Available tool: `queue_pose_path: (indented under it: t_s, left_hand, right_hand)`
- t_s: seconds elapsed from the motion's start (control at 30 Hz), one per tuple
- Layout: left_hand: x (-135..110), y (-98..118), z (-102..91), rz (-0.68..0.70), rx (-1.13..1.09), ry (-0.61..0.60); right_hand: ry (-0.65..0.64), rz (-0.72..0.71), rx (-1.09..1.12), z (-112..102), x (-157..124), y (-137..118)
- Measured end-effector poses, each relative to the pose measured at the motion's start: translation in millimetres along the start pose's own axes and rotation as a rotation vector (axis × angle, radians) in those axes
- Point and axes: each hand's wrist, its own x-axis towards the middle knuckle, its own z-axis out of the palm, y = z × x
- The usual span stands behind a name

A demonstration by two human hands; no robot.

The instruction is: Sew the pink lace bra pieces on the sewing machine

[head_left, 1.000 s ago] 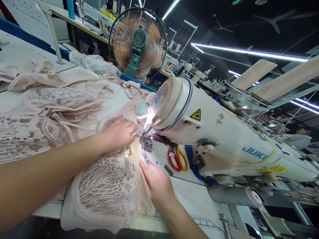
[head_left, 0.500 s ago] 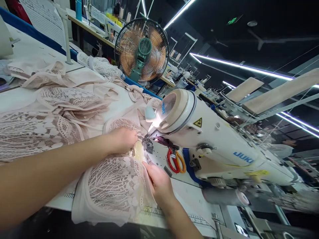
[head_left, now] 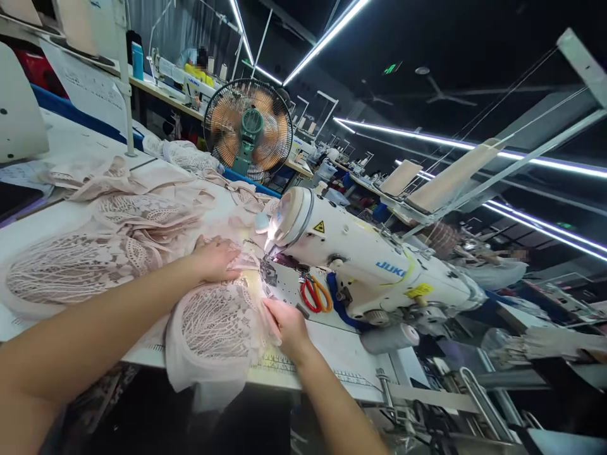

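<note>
A pale pink lace bra [head_left: 215, 322] lies at the front edge of the sewing table, one cup hanging partly over it. My left hand [head_left: 215, 258] rests on its upper part with the fingers stretched out flat, just left of the needle area. At the right edge of the cup, my right hand [head_left: 287, 325] pinches the fabric between thumb and fingers. The white sewing machine [head_left: 360, 253] stands to the right, its lamp lighting the presser foot [head_left: 269, 272]. A yellowish strip shows on the fabric between my hands.
More lace pieces [head_left: 137, 215] are heaped to the left. Scissors with red and orange handles [head_left: 316, 294] lie by the machine's base, and a grey thread cone [head_left: 391, 339] lies at the right. Behind the table stands a fan [head_left: 249, 129]. A person in yellow [head_left: 199, 72] sits farther back.
My left hand has gone from closed on the lace to stretched flat on it. My right hand keeps its pinch at the cup's edge. The whole view has shifted.
</note>
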Motion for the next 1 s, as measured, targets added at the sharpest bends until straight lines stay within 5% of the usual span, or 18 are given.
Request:
queue_pose_path:
  t_s: [0.27,0.43,0.6,0.77,0.9,1.0]
  left_hand:
    - [-87.3,-10.2,12.5,0.136,0.084,-0.012]
    - [-112.1,-11.1,18.7,0.202,0.071,-0.029]
    - [-110.4,-4.9,6.3,0.222,0.048,-0.04]
    - [-89.8,2.8,-9.0,0.31,-0.119,0.117]
    - [-58.2,-11.5,-9.2,0.319,0.029,-0.014]
    - [-43.4,-25.2,-8.3,0.158,0.156,-0.061]
  right_hand:
    - [0.053,0.012,0.035,2.8,-0.6,0.7]
    - [0.052,0.029,0.085,2.8,-1.6,-1.8]
    - [0.045,0.015,0.077,-0.8,-1.2,-4.4]
    - [0.055,0.011,0.061,-0.4,1.4,-2.0]
    - [0.04,0.038,0.064,-1.2,2.2,-4.6]
    - [0.011,0.069,0.085,-9.3,-1.8,-7.8]
